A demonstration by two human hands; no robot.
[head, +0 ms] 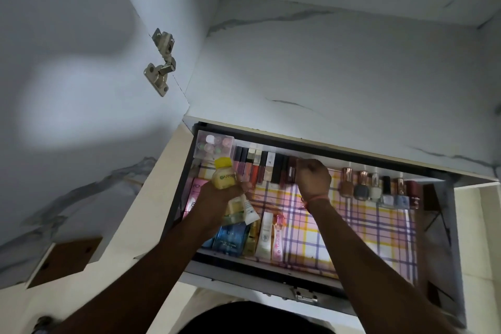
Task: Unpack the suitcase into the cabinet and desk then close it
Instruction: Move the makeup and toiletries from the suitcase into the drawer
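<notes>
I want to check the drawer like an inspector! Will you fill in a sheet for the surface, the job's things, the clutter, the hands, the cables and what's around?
Surface: open drawer lined with checked paper.
Job's things: yellow bottle and tubes gripped in the left hand; lip glosses lined along the back; nail polish bottles in a row at the right; blue bottle and white tube at the front left.
Clutter: clear box of small pots in the back left corner.
Hands: left hand holds the yellow bottle; right hand curled at the lip glosses.
Cables: nothing seen.
Surroundings: marbled cabinet wall, metal hinge.
</notes>
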